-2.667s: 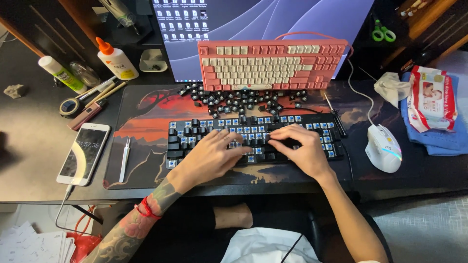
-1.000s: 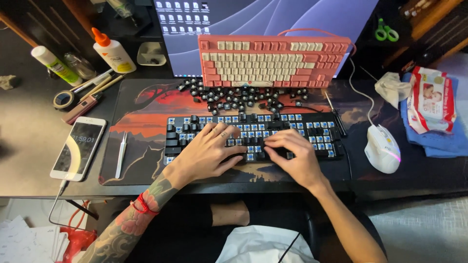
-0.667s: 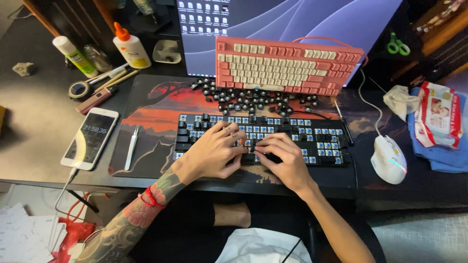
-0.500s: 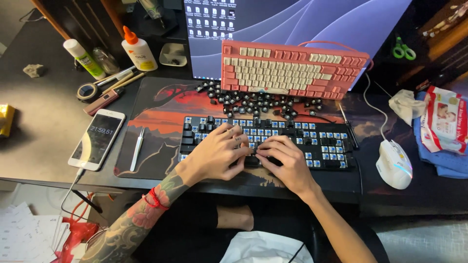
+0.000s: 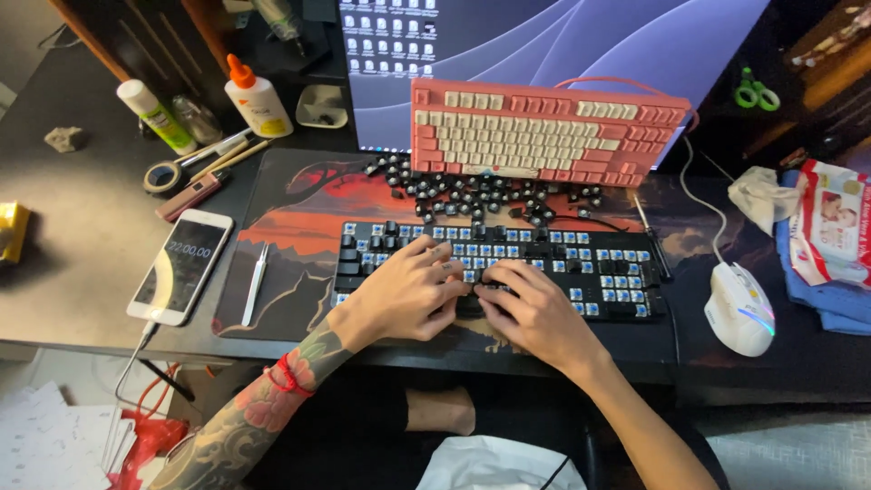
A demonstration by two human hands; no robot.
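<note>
Black keyboard (image 5: 508,268), most keycaps off and blue switches bare, lies on a red-and-black desk mat (image 5: 299,204). Left hand (image 5: 404,295) and right hand (image 5: 535,313) rest side by side on its lower middle, fingers curled and pressed down on one spot; whether anything sits between them, cannot tell. Loose black keycaps (image 5: 481,192) heaped just behind, before a propped pink keyboard (image 5: 544,132). White mouse (image 5: 739,308) to the right, phone (image 5: 180,265) and tweezers (image 5: 255,283) to the left.
</note>
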